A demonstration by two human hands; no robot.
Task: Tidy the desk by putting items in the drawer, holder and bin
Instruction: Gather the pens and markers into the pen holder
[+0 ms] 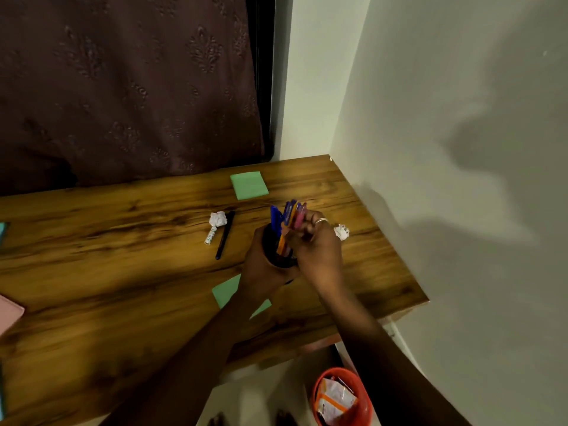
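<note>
I have both arms reaching forward: my left hand (261, 272) curls round the holder (272, 242), my right hand (319, 250) pinches the pens (289, 213).

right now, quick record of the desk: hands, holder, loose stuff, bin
left hand: grips the pen holder
right hand: holds a bunch of pens standing in the holder
loose on desk: black pen, paper ball beside it, second paper ball by the right hand, far green note pad, near green note pad
bin: red, on the floor, wrappers inside
</note>
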